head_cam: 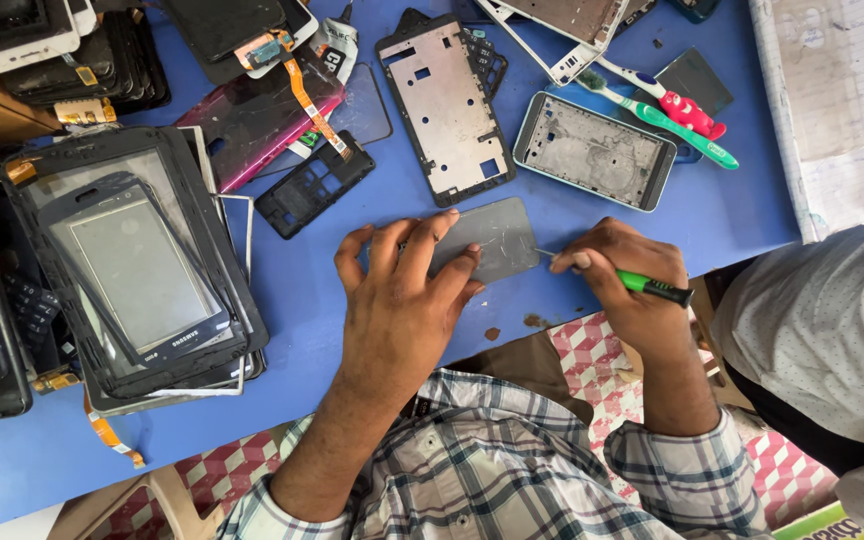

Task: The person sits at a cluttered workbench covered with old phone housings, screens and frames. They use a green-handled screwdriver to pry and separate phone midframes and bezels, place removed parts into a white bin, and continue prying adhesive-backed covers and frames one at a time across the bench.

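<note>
Pressing flat, the left hand (404, 290) pins a grey rectangular metal phone plate (487, 240) near the blue counter's (282, 300) front edge; the right hand (620, 272) grips a green-handled screwdriver (652, 288), tip at the plate's right edge.

I see the left hand (404, 290) pressing flat on a grey phone panel (487, 238) on the blue table (302, 330), while the right hand (624, 282) grips a green-handled screwdriver (652, 288) (tip touching the panel's right edge), a stack of phone frames (137, 270) lying well to the left.
</note>
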{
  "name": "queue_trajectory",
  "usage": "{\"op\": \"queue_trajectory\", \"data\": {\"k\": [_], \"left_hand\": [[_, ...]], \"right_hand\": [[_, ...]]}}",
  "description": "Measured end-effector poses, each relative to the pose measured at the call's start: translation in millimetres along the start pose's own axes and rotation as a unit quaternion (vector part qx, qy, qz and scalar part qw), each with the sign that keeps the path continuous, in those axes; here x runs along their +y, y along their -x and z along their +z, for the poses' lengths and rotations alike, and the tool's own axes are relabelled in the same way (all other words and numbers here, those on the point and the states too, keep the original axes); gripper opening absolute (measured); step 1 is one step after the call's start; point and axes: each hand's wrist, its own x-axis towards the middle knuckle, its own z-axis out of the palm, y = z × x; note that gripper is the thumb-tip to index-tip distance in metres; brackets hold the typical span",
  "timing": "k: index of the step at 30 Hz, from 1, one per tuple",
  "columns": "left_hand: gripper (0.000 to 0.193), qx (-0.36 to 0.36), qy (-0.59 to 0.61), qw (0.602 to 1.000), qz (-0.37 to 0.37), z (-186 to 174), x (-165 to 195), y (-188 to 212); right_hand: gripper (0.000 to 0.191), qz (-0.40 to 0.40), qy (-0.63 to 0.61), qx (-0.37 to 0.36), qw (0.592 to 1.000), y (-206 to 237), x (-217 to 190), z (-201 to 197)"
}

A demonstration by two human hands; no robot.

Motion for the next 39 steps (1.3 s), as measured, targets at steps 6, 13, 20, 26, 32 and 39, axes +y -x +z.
{"op": "queue_trajectory", "data": {"k": [6, 13, 20, 26, 32, 39], "left_hand": [[0.032, 0.002, 0.002, 1.000, -0.001, 0.4, -0.5, 0.4], [0.030, 0.006, 0.012, 1.000, -0.003, -1.9, -2.2, -2.7], [0.031, -0.005, 0.022, 1.000, -0.015, -2.8, -4.5, -1.6], [0.031, -0.001, 0.019, 1.000, -0.015, -1.2, -4.2, -2.1], [0.030, -0.002, 0.014, 1.000, -0.008, -0.8, -3.9, -1.7], [0.030, 0.005, 0.012, 1.000, -0.005, -1.4, -2.4, -2.3]], "right_hand": [[0.016, 0.010, 0.021, 0.002, 1.000, 2.0, 0.0, 1.0], [0.019, 0.007, -0.005, -0.021, 1.000, 0.7, 0.1, 0.6], [0.021, -0.017, -0.013, -0.042, 0.999, 1.4, 2.5, 2.4], [0.021, -0.003, -0.011, -0.040, 0.999, 0.8, 1.8, 2.3], [0.019, -0.010, -0.001, -0.045, 0.999, -1.8, -1.8, 2.0], [0.018, -0.020, 0.004, -0.068, 0.997, -3.3, -1.9, 0.6]]}}
